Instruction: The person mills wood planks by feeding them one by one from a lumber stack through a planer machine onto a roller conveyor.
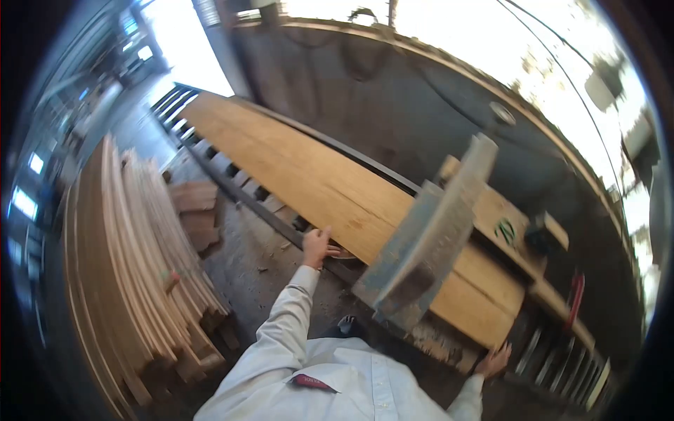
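Note:
A long, wide wooden board (302, 165) lies through a worn grey-green machine housing (428, 249) that spans it. My left hand (318, 247) is at the board's near long edge, left of the housing. Its thumb is on the top face and its fingers lie just under the edge. Past the housing, my right hand (494, 361) is beside the corner of the board's right end, fingers apart and pointing up. Dark cracks run lengthwise along the board's face.
A tall stack of long planks (133, 266) stands on the floor to my left, near shorter wood pieces (196, 207). Rollers (551, 361) sit at the right, near a red tool-like object (576, 298). A dark wall (365, 91) runs behind the machine.

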